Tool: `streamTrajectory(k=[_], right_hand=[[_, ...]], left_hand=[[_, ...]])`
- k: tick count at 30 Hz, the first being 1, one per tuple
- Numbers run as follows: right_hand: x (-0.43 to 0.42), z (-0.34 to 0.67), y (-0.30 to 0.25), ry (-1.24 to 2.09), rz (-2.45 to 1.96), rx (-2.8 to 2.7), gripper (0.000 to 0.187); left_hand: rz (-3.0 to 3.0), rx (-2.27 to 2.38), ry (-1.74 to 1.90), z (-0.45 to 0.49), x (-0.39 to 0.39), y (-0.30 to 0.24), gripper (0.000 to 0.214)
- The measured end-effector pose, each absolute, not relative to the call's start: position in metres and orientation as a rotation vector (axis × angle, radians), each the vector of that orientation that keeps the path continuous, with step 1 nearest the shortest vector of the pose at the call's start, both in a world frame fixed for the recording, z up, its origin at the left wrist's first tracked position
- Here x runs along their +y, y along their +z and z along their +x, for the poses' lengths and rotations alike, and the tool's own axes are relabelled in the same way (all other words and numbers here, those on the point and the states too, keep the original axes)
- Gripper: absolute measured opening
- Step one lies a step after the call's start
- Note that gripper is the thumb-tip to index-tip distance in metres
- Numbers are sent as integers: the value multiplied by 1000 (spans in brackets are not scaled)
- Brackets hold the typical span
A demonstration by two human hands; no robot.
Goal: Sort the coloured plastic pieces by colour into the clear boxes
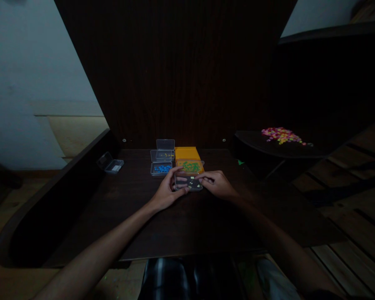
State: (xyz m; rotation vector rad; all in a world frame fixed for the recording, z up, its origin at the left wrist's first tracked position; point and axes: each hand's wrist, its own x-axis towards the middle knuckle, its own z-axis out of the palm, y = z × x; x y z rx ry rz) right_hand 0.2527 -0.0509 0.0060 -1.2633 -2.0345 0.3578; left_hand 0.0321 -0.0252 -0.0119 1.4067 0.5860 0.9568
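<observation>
A small clear plastic box (pixel 189 183) with a few yellow beads inside lies on the dark wooden table (pixel 137 216). My left hand (pixel 167 191) grips its left side, thumb and fingers closed around it. My right hand (pixel 217 184) holds its right side, fingers curled at the edge. Just behind it sits an orange-lidded box of green beads (pixel 190 166). To the left of that stands a clear box of blue beads (pixel 161 168), with another open clear box (pixel 164 151) behind it.
An open clear box (pixel 111 163) sits at the table's left rim. A heap of pink and yellow beads (pixel 281 135) lies on a dark side shelf at the right. A dark wooden panel rises behind the table. My lap shows below the near edge.
</observation>
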Motion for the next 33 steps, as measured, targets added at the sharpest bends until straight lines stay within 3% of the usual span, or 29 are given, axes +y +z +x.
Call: streamTrajectory(k=[21,33], right_hand=[[-60,257,13,276,-1245,-2301,31],[-61,250,13,382,-1270,-2328,11]], left_hand=[[1427,613,942,30,-24,-13,68],[1400,606,965,31,-21,-15,69]])
